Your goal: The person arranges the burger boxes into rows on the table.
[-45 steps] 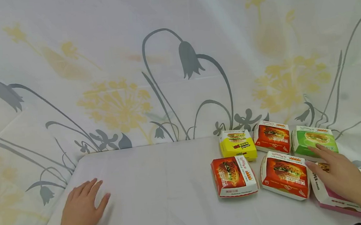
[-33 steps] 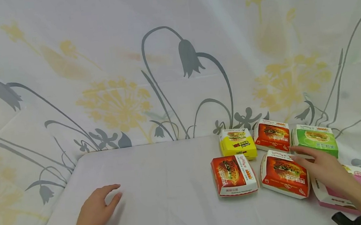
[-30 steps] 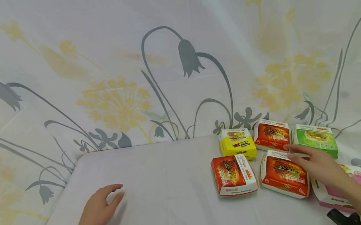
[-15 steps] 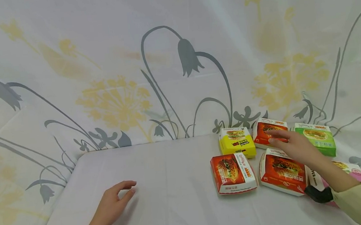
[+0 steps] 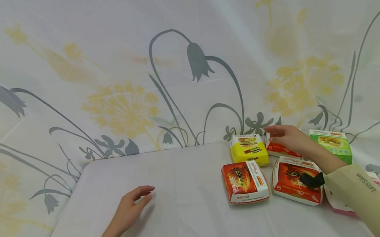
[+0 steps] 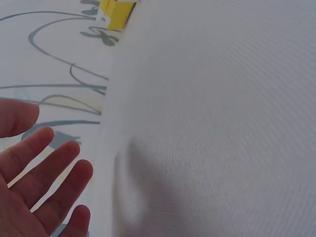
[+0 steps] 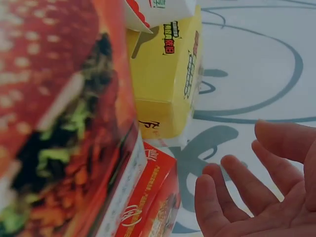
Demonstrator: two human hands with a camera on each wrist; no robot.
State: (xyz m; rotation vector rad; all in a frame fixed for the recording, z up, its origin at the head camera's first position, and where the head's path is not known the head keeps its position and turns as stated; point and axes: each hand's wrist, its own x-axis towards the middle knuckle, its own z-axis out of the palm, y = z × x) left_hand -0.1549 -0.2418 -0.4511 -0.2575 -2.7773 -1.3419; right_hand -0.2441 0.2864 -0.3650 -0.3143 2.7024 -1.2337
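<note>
My right hand (image 5: pixel 290 139) hovers over the back red burger box (image 5: pixel 281 150), covering most of its top, with relaxed fingers pointing left beside the yellow burger box (image 5: pixel 249 151). In the right wrist view that hand (image 7: pixel 261 192) holds nothing, and its fingers are spread near the yellow box (image 7: pixel 158 74). My left hand (image 5: pixel 130 208) is held loosely over the white tablecloth, left of the boxes. From the left wrist, the left hand (image 6: pixel 44 182) shows parted fingers and an empty palm. A front red burger box (image 5: pixel 296 179) lies below my right forearm.
Another red burger box (image 5: pixel 245 183) lies at the front left of the group. On the right are a green burger box (image 5: pixel 334 144) and a pink one (image 5: pixel 339 203), partly hidden by the sleeve (image 5: pixel 366 194). A flower-patterned curtain (image 5: pixel 122 64) backs the white tablecloth (image 5: pixel 191 215).
My right hand has moved left from above the pink and green boxes to the back red box. My left hand has shifted right over the tablecloth. The boxes keep their places.
</note>
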